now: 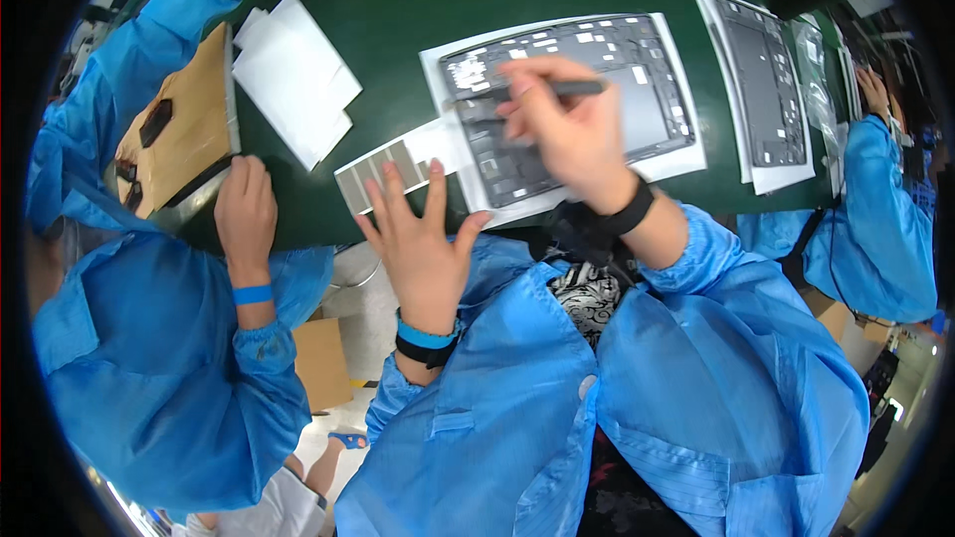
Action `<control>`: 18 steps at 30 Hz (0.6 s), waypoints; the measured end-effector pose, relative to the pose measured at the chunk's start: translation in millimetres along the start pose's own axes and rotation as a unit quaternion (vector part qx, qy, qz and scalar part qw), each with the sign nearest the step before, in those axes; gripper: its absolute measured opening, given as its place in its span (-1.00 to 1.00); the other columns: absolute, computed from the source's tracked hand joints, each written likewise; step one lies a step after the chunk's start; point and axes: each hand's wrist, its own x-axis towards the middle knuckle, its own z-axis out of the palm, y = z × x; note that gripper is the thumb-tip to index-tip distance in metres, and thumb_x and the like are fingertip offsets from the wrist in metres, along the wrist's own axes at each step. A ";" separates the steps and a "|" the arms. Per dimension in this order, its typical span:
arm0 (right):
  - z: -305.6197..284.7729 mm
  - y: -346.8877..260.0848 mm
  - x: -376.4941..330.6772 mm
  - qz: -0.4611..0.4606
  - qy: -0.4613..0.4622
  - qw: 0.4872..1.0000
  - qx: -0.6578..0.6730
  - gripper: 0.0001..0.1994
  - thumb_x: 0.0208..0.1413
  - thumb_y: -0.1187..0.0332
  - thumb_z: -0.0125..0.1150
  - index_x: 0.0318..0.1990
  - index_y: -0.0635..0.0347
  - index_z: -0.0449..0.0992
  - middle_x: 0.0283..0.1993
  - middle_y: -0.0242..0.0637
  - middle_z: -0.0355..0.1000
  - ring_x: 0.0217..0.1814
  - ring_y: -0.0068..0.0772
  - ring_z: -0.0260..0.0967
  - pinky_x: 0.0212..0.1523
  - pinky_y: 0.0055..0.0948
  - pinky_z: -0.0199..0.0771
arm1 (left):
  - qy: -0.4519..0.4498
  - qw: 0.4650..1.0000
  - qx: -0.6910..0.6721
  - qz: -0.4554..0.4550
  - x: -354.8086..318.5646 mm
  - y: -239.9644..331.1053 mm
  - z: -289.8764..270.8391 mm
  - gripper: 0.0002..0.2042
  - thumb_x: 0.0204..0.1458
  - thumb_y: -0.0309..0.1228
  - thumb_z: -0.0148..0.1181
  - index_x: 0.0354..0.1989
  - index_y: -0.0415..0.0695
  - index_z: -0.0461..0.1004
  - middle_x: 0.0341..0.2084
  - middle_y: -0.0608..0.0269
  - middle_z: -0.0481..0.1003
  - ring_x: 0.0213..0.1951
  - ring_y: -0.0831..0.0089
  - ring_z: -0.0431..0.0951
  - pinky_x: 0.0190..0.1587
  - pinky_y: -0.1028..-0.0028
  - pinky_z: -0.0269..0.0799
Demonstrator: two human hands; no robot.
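A dark flat device panel [647, 104] with many small white and grey pieces on it lies on white paper [686, 70]. Over its middle, my right hand [572, 134] pinches slim black tweezers [579, 88] like a pen. Their tip points left, toward the panel's left edge. My left hand [423, 249] lies with fingers spread, fingertips on a white backing sheet [438, 144] bearing grey-beige rectangular stickers [400, 161]. This sheet overlaps the panel's lower left edge. Part of the panel is hidden behind my right hand.
The green table [383, 10] holds a stack of white sheets [298, 80] to the left. A co-worker's hand [246, 207] rests beside a brown board [194, 129]. On the right lie another dark panel [761, 85] and clear plastic [814, 80], near another person's sleeve [870, 229].
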 end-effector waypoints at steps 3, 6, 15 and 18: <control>-89.9 -24.3 10.9 -0.031 0.017 0.996 -0.078 -0.77 0.24 0.39 0.15 -0.09 0.39 0.55 -0.49 -0.32 0.50 -0.50 -0.61 0.45 -0.45 -0.63 0.44 | 0.071 0.997 -0.012 0.009 -1.1 11.0 -7.3 -0.44 0.12 -0.13 0.20 0.32 0.11 0.31 0.36 -0.07 0.12 0.36 -0.24 0.05 0.33 -0.21 -0.09; -176.5 -45.5 1.7 0.023 0.039 0.987 -0.156 -0.78 0.23 0.39 0.13 -0.10 0.38 0.55 -0.55 -0.38 0.46 -0.51 -0.61 0.45 -0.45 -0.65 0.40 | 0.118 0.990 -0.037 0.068 11.7 65.9 -18.8 -0.56 0.19 -0.29 0.12 0.25 -0.09 0.38 0.25 -0.07 0.27 0.30 -0.17 0.21 0.30 -0.07 0.08; -233.4 -41.2 -12.9 0.034 -0.038 0.985 -0.164 -0.81 0.22 0.38 0.14 -0.15 0.35 0.52 -0.41 -0.31 0.49 -0.49 -0.60 0.43 -0.41 -0.61 0.44 | 0.002 0.942 -0.158 0.298 57.5 195.6 20.7 -0.65 0.14 -0.38 0.18 0.09 -0.22 0.47 0.14 -0.24 0.33 0.20 -0.23 0.33 0.17 0.10 0.35; -233.2 -35.8 -5.7 0.056 -0.062 0.976 -0.201 -0.83 0.21 0.39 0.15 -0.18 0.36 0.52 -0.44 -0.37 0.45 -0.50 -0.62 0.40 -0.39 -0.60 0.44 | -0.023 0.946 -0.134 0.296 56.1 197.6 33.5 -0.64 0.13 -0.36 0.20 0.09 -0.18 0.49 0.17 -0.29 0.30 0.22 -0.30 0.29 0.17 0.10 0.37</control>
